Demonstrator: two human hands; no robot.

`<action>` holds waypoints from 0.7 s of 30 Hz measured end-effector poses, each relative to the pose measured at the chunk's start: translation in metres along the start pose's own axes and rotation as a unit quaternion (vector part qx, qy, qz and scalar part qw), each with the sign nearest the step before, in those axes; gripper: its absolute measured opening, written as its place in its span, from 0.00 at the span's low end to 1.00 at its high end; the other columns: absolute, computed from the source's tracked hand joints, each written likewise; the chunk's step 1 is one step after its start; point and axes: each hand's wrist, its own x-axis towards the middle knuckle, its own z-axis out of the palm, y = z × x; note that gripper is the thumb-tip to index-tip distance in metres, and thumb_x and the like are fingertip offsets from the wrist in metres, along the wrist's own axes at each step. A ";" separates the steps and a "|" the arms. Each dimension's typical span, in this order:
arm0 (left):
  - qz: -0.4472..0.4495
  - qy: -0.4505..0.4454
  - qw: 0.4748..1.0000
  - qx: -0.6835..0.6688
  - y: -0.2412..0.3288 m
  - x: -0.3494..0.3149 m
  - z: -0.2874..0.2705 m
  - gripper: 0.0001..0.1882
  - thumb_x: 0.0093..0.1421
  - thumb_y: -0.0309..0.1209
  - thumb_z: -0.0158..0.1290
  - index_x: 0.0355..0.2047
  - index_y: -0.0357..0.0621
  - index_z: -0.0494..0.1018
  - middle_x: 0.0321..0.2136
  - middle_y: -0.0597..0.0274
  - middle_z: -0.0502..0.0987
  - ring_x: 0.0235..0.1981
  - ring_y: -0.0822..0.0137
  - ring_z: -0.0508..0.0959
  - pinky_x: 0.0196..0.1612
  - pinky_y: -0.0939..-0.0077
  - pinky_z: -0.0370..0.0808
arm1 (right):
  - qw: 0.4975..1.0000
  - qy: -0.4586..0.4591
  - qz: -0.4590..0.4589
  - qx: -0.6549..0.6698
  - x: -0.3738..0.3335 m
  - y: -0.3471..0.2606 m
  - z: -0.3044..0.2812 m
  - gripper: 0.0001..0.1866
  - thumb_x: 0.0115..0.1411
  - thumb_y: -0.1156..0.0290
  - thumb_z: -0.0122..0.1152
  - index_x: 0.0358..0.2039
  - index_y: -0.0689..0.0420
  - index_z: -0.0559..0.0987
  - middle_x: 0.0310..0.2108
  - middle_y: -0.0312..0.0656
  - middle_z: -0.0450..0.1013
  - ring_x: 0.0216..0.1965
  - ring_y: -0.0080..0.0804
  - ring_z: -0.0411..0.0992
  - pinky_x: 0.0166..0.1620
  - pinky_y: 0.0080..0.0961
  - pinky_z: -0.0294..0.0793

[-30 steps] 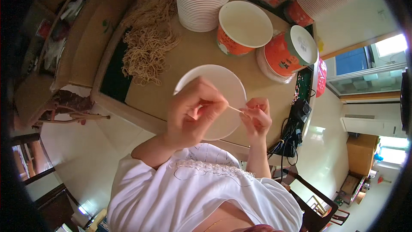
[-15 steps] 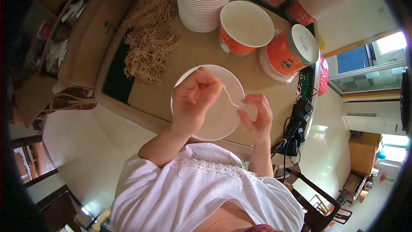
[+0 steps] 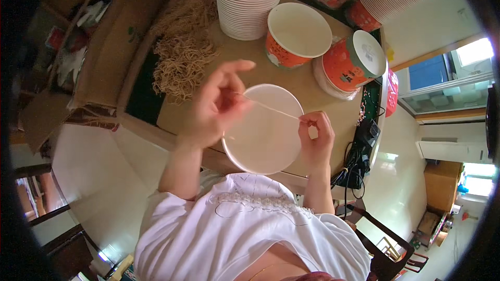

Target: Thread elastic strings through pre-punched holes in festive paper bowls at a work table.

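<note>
White bowl point(image 3: 265, 148) sits right in front of the torso, bare pale inside showing, w/ the string point(image 3: 276, 110) stretched across above it! Behind: tall stack point(image 3: 247, 10) of nested tubs, an orange tub point(image 3: 299, 34) mouth-up, white interior, & a base-up tub point(image 3: 344, 65) to its R. L hand point(image 3: 221, 104), blurred, pinches one end, a finger poking out; R hand point(image 3: 316, 130), fingers curled, pinches t'other at the fingertips. Twine heap point(image 3: 185, 65) lies far L on brown board point(image 3: 252, 70)
</note>
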 end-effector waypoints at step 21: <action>-0.380 -0.056 0.917 0.106 -0.129 -0.040 -0.098 0.14 0.63 0.36 0.50 0.44 0.43 0.75 0.31 0.61 0.79 0.32 0.72 0.79 0.26 0.79 0.76 | 0.931 -0.233 0.245 0.135 0.017 0.035 0.018 0.12 0.64 0.66 0.50 0.39 0.62 0.76 0.26 0.33 0.73 0.28 0.18 0.68 0.31 0.18 0.68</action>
